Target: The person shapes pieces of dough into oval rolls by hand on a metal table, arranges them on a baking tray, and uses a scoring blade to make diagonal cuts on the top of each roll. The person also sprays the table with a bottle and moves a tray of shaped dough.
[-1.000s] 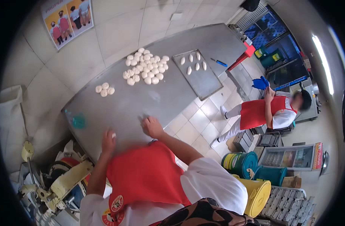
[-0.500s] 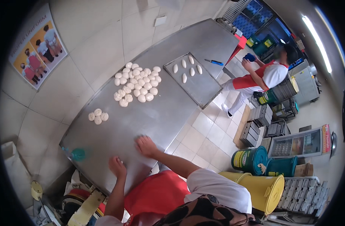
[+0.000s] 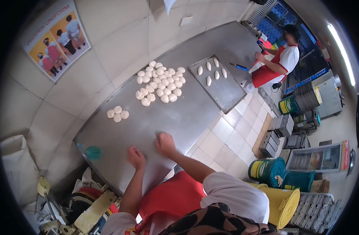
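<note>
Over the near part of the steel table, my left hand is closed, its fingers curled inward. Whatever lies within it, if anything, is hidden. Just to its right and a little farther off, my right hand rests low at the tabletop, palm down with fingers bent together. Its underside cannot be seen. A small group of round dough pieces sits beyond my left hand. Farther back, a large cluster of pale dough balls lies close together, some with rougher surfaces.
A metal baking tray holding several oblong dough pieces lies at the far right, beside a blue-handled tool. A green translucent container stands near the left corner. A co-worker in a red apron stands by the table's far end.
The whole view has shifted, so the table appears farther right. Both my hands stay close together over the table, the right one now more curled. The co-worker has moved toward the table's far end.
</note>
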`<state>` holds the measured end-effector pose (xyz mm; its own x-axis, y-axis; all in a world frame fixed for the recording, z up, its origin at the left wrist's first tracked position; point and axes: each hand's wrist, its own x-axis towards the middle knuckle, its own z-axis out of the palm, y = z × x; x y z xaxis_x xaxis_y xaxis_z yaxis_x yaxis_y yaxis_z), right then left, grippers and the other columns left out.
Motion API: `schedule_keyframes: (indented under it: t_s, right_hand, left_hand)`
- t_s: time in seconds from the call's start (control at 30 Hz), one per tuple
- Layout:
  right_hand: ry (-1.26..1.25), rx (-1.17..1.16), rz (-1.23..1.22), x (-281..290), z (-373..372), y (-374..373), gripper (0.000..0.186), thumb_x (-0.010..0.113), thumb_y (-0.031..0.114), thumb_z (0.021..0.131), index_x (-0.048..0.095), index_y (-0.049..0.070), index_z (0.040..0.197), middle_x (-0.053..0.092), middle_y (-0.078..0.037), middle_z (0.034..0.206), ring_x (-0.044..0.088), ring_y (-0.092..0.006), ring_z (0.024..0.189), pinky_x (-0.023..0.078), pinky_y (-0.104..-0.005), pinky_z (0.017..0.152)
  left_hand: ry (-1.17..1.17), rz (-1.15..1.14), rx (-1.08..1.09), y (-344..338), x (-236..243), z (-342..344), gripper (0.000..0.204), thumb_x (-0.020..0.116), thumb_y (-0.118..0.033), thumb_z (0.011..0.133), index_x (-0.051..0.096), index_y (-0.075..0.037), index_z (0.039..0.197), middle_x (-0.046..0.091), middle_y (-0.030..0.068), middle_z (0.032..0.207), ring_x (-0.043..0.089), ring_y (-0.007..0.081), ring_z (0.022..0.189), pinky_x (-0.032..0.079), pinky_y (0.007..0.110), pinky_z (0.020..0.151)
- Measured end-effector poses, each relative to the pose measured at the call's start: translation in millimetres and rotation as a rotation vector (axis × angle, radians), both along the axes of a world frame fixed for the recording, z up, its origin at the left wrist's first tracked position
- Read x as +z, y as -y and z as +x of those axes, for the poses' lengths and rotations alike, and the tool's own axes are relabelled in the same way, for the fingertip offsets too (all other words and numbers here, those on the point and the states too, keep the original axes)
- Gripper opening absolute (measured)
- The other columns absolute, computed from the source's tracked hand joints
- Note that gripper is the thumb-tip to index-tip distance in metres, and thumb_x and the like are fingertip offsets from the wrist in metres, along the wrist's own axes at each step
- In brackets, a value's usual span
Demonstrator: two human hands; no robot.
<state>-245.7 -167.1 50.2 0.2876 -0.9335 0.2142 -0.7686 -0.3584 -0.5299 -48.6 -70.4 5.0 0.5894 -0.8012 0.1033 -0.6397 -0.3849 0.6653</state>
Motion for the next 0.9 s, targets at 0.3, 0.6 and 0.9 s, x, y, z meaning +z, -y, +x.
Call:
schedule_keyframes:
  t_s: [0.3,0.6,0.9]
  right_hand:
    - [-0.245,0.181,-0.167,2,-26,40,0.021,0.06,0.025,0.1,0.062,0.008,0.111,0.061,-0.013,0.108,0.058,-0.0321,0.108,0.044,-0.049,0.095]
    - [-0.203,0.155,-0.052,-25,-48,-38,0.026,0.062,0.027,0.098,0.061,0.004,0.112,0.06,-0.016,0.114,0.058,-0.0348,0.111,0.044,-0.0506,0.097]
    - [-0.218,0.171,-0.023,29,29,33,0.026,0.057,0.03,0.104,0.064,0.005,0.105,0.061,-0.014,0.111,0.057,-0.0324,0.112,0.044,-0.0452,0.099]
  left_hand:
    - [0.286,0.037,-0.253,70,34,21,0.015,0.06,-0.021,0.103,0.063,-0.011,0.113,0.065,0.0119,0.109,0.061,0.0354,0.107,0.046,0.052,0.094]
    - [0.191,-0.094,-0.479,-3,15,47,0.016,0.057,-0.022,0.105,0.061,-0.01,0.115,0.063,0.0136,0.109,0.06,0.0376,0.103,0.045,0.055,0.093]
    - [0.383,-0.048,-0.46,74,24,35,0.014,0.057,-0.019,0.105,0.064,-0.009,0.112,0.065,0.0139,0.107,0.06,0.0373,0.103,0.046,0.053,0.092]
